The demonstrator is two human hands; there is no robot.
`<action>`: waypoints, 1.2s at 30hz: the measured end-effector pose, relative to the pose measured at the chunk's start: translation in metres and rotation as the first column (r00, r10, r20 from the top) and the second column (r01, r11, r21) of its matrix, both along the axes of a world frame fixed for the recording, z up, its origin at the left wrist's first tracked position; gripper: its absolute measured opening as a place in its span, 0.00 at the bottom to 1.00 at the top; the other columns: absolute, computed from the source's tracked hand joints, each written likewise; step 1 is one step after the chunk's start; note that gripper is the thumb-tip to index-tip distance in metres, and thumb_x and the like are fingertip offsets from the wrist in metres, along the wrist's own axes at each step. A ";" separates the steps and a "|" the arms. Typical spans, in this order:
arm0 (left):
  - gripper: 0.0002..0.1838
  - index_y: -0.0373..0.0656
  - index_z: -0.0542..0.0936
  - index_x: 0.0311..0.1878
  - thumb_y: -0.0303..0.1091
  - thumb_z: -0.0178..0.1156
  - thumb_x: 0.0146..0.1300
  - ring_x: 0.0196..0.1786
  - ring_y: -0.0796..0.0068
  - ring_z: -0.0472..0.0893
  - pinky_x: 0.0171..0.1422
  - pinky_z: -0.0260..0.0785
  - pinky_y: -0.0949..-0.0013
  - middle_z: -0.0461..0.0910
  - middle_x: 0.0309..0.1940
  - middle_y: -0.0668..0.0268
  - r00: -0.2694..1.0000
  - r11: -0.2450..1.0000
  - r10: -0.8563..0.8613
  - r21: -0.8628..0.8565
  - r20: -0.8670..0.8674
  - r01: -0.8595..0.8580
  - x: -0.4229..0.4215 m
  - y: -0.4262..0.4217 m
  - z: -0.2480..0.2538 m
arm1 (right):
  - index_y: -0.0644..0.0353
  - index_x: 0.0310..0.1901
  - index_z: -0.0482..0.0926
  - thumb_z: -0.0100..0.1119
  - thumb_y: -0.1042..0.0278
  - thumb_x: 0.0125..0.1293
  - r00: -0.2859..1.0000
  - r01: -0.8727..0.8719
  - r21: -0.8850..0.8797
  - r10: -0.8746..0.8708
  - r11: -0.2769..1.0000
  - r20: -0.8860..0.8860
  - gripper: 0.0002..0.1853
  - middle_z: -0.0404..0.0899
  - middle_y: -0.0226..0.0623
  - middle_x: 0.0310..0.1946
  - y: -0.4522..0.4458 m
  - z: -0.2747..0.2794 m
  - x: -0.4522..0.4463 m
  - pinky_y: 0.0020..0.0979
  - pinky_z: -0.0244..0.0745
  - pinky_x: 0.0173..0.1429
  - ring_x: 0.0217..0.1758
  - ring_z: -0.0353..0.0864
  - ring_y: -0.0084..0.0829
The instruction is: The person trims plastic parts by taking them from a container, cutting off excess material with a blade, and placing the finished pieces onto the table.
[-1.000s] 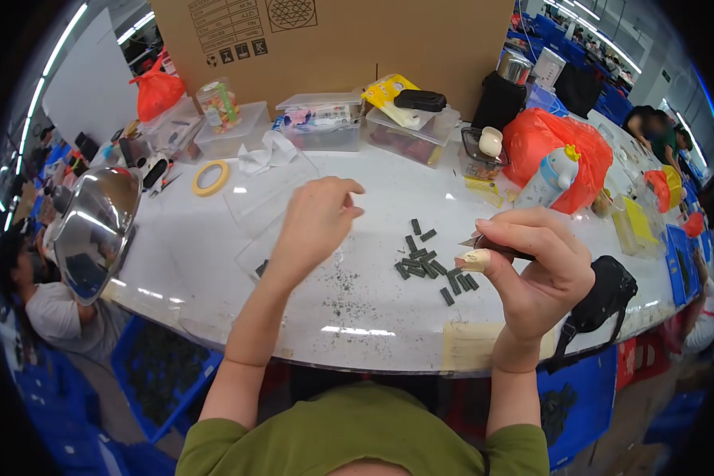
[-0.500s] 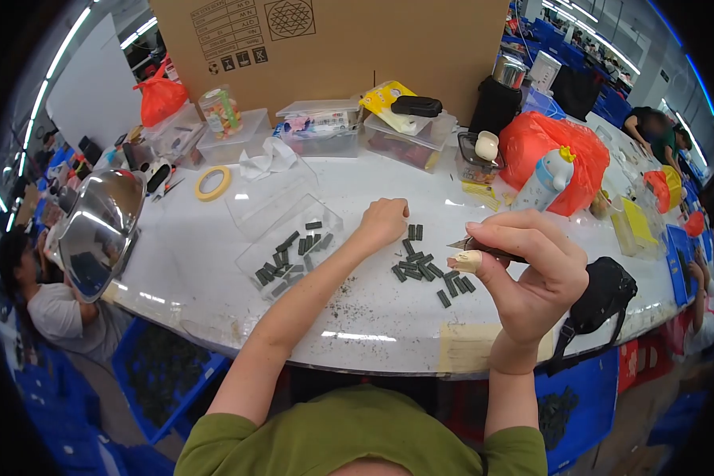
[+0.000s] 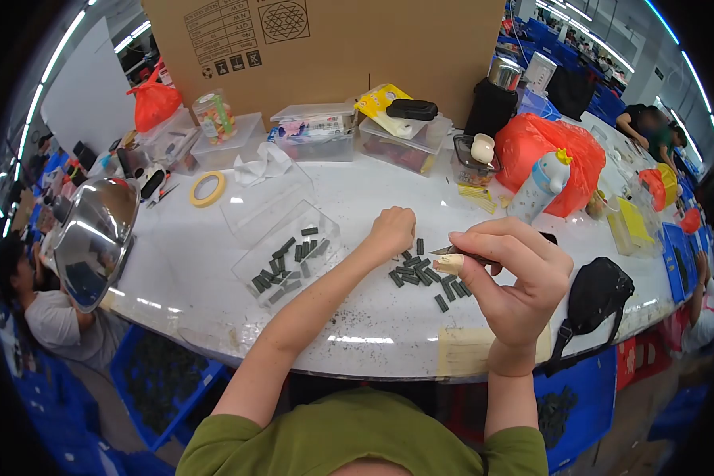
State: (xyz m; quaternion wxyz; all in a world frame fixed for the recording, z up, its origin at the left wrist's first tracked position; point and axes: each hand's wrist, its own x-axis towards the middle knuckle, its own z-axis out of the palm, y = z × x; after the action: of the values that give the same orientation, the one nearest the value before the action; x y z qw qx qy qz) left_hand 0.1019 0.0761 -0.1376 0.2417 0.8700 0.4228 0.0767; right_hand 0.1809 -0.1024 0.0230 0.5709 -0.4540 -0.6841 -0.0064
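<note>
Head view. The right hand point(image 3: 523, 274) pinches a pointed blade point(image 3: 472, 255) between thumb and fingers, above a pile of dark green pieces point(image 3: 422, 274); the thumb carries a pale wrap point(image 3: 451, 265). From where I stand, the left hand point(image 3: 394, 226) is curled at the pile's far edge (its palm is hidden; I cannot tell whether it grips a piece). Caution: the blade's bare tip faces the left hand; a slip could cut it. A brushing left forearm could shift the clear tray point(image 3: 271, 240) and scatter its contents. Surface: glossy white table point(image 3: 184, 254), strewn with crumbs point(image 3: 337, 319). Room: cardboard panel point(image 3: 404, 47) behind, blue bins point(image 3: 596, 412) below.
</note>
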 end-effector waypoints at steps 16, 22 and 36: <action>0.11 0.36 0.80 0.38 0.24 0.61 0.49 0.31 0.71 0.80 0.35 0.73 0.73 0.82 0.29 0.57 0.778 0.812 -0.077 -0.414 0.623 0.412 -0.048 -0.009 0.090 | 0.65 0.28 0.81 0.66 0.83 0.40 0.996 0.078 -0.031 -0.079 0.996 -0.032 0.09 0.79 0.32 0.25 0.007 0.002 0.007 0.20 0.63 0.23 0.20 0.68 0.21; 0.16 0.34 0.78 0.43 0.17 0.63 0.48 0.33 0.74 0.82 0.38 0.76 0.77 0.82 0.33 0.56 0.367 0.582 0.358 -0.512 0.859 0.631 -0.077 -0.055 0.129 | 0.64 0.29 0.82 0.69 0.80 0.40 0.998 -0.030 -0.032 0.028 0.999 -0.052 0.11 0.79 0.32 0.26 0.020 -0.005 0.004 0.20 0.63 0.23 0.20 0.68 0.22; 0.17 0.32 0.79 0.46 0.14 0.60 0.49 0.29 0.80 0.79 0.37 0.73 0.83 0.80 0.27 0.62 0.327 0.589 0.384 -0.502 0.864 0.633 -0.080 -0.071 0.132 | 0.63 0.32 0.84 0.70 0.78 0.40 0.998 -0.059 0.018 0.058 0.998 0.021 0.12 0.80 0.34 0.27 0.023 -0.011 -0.001 0.21 0.64 0.23 0.22 0.70 0.23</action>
State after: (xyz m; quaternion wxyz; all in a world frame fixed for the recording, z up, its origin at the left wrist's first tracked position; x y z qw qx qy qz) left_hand 0.0224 0.0056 -0.0059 0.8004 0.4818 0.1049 0.3410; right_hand 0.1797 -0.0798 0.0116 0.5680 -0.4284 -0.7027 -0.0007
